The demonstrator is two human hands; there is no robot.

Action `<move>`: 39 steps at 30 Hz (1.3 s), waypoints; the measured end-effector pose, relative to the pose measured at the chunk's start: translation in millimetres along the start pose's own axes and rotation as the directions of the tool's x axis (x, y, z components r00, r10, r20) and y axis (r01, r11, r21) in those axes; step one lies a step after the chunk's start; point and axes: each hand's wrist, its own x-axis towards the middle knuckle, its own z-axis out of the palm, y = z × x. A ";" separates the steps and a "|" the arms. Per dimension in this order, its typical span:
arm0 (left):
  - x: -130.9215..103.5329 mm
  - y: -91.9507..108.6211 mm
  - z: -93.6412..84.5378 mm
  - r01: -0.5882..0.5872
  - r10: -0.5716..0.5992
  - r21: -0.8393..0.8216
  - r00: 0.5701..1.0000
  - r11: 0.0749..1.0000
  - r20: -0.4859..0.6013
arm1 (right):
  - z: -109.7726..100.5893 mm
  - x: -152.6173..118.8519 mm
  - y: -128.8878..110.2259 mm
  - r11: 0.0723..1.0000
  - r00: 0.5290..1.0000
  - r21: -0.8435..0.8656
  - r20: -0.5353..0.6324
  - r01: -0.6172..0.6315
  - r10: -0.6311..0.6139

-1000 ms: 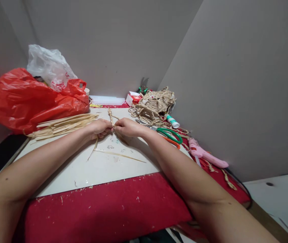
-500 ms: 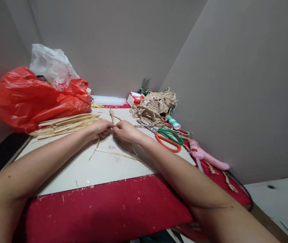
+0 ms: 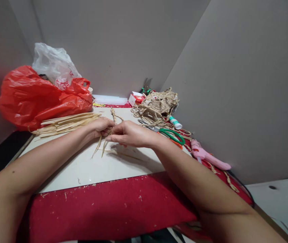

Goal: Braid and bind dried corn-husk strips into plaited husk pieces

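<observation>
My left hand (image 3: pixel 102 127) is closed in a pinch on a twisted straw cord (image 3: pixel 113 114), whose far end sticks up beyond the fingers. Close beside it, my right hand (image 3: pixel 131 134) has thumb and fingers around a straw strand (image 3: pixel 104 148) that hangs toward me; its fingertips are partly hidden. Another thin strand (image 3: pixel 97 146) trails below the left hand. Left of the hands lies a bundle of flat dry straw strips (image 3: pixel 68 123). A single loose strip (image 3: pixel 127 155) rests on the white board (image 3: pixel 83 175) under the right hand.
Scissors with green and orange handles (image 3: pixel 173 135) lie partly behind my right forearm. Farther right are a heap of straw rope (image 3: pixel 159 104), a glue stick (image 3: pixel 175 123) and a pink glue gun (image 3: pixel 209 158). A red plastic bag (image 3: pixel 42 98) stands at the left, green-handled pliers (image 3: pixel 146 88) at the back.
My right hand has shifted slightly left and turned over toward the left hand, now covering part of the scissors. Two strands hang below the hands more visibly. The view has moved slightly.
</observation>
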 end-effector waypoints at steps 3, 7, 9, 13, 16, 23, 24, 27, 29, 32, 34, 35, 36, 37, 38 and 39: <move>-0.3 1.5 -2.2 -0.002 0.003 -0.021 1.000 1.000 0.024 | 12.1 0.1 -5.6 0.996 1.000 -0.092 0.022 0.014 -0.012; -2.7 3.5 -3.8 0.042 -0.040 -0.033 0.996 0.999 0.075 | 44.9 7.4 -12.3 0.956 0.998 -0.289 -0.038 -0.054 0.045; -3.9 4.1 -4.6 0.048 -0.045 -0.033 0.996 0.998 0.079 | 52.3 7.2 -12.9 0.950 0.997 -0.307 -0.068 -0.059 0.040; -5.0 4.7 -5.7 0.045 -0.041 -0.036 0.993 0.998 0.107 | 44.1 -4.6 -2.7 0.974 0.999 -0.224 -0.005 0.034 -0.036; -4.1 4.7 -6.0 0.051 -0.046 -0.034 0.991 0.998 0.129 | 37.0 -13.1 7.1 0.992 1.000 -0.122 -0.018 0.005 -0.007; -1.6 1.8 -7.1 0.025 -0.021 -0.028 0.992 0.999 0.128 | 50.2 -8.6 -1.6 0.985 0.998 -0.160 -0.040 -0.059 0.053; -1.8 1.3 -7.4 0.023 -0.020 -0.028 0.991 0.999 0.130 | 51.2 -8.3 -2.5 0.984 0.999 -0.173 -0.024 -0.041 0.037; -2.5 0.3 -8.5 0.026 -0.023 -0.020 0.990 0.999 0.137 | 50.0 -10.7 0.3 0.977 1.000 -0.212 -0.003 -0.021 0.021; -2.5 -0.2 -9.2 0.025 -0.022 -0.019 0.990 1.000 0.142 | 47.2 -13.4 5.0 0.972 0.999 -0.234 -0.029 -0.036 0.031; -2.3 -0.7 -9.7 0.018 -0.014 -0.028 0.988 0.999 0.152 | 43.6 -15.6 12.8 0.984 0.994 -0.166 -0.102 -0.060 0.044; -2.6 -0.9 -9.6 0.020 -0.015 -0.029 0.989 0.999 0.147 | 41.8 -14.9 18.8 0.998 0.988 -0.023 -0.147 -0.061 0.057; -2.8 -0.9 -9.5 0.023 -0.019 -0.027 0.990 0.999 0.143 | 40.8 -13.8 22.3 0.996 0.982 0.068 -0.175 -0.058 0.069; -3.2 -0.8 -9.2 0.026 -0.022 -0.025 0.990 0.999 0.139 | 39.5 -12.4 26.2 0.985 0.975 0.167 -0.205 -0.052 0.086; -3.5 -0.7 -9.0 0.026 -0.022 -0.024 0.990 0.999 0.138 | 37.6 -10.8 30.3 0.962 0.966 0.269 -0.234 -0.044 0.110; -3.9 -0.4 -8.8 0.024 -0.020 -0.024 0.990 0.999 0.140 | 35.1 -8.8 34.4 0.931 0.956 0.364 -0.257 -0.040 0.141; -4.2 -0.1 -8.6 0.022 -0.018 -0.025 0.990 0.999 0.140 | 31.9 -6.6 38.3 0.894 0.947 0.447 -0.269 -0.038 0.175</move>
